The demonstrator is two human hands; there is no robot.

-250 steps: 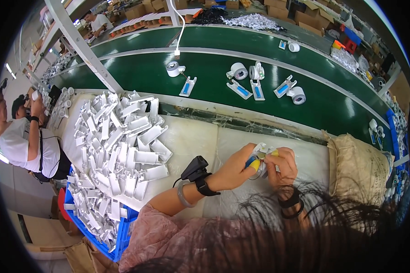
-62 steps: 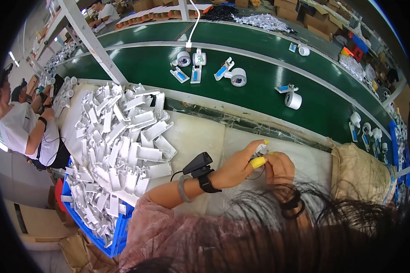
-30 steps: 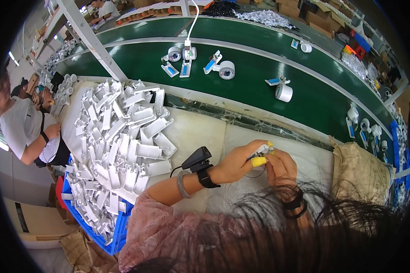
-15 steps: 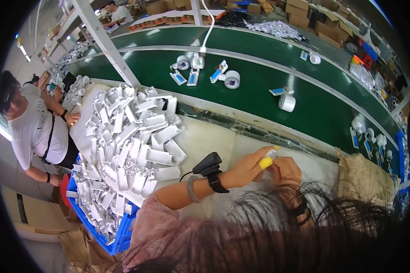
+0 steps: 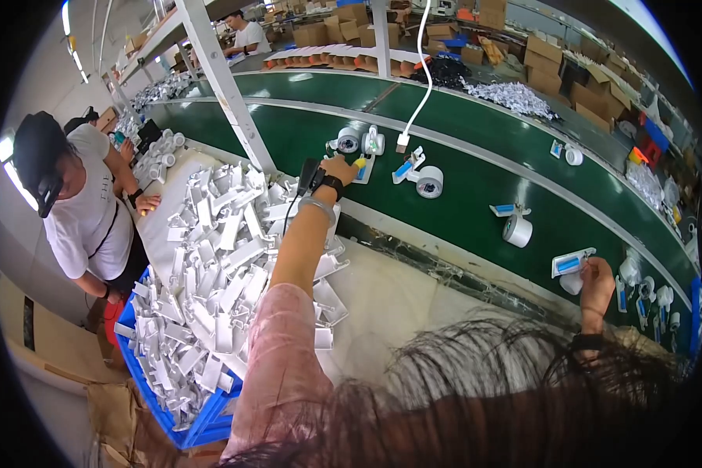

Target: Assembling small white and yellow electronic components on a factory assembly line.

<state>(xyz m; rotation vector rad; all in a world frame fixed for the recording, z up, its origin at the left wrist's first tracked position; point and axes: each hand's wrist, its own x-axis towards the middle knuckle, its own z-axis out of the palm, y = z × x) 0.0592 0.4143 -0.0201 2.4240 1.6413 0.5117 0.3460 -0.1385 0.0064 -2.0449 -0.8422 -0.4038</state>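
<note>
My left hand (image 5: 340, 168) is stretched far out over the green conveyor belt (image 5: 460, 203), its fingers closed on a small part with a yellow tip (image 5: 359, 163). That part rests against a flat white holder with a blue insert (image 5: 364, 173). Beside it stand a white roll (image 5: 349, 141) and a second white piece (image 5: 374, 143). My right hand (image 5: 597, 279) lies at the belt's near edge on the right, curled around a white roll (image 5: 573, 284) just below a blue and white holder (image 5: 572, 263). My hair hides the lower part of the view.
A heap of white plastic housings (image 5: 222, 257) covers the bench on my left and spills into a blue crate (image 5: 199, 425). More rolls (image 5: 430, 181) (image 5: 517, 229) ride the belt. A white cable (image 5: 415, 86) hangs over it. A person in a white shirt (image 5: 86, 214) works at left.
My hands, together over the bench on the yellow-tipped part, have split. The left one has reached out to the belt with it, and the right one has gone to the belt's right end.
</note>
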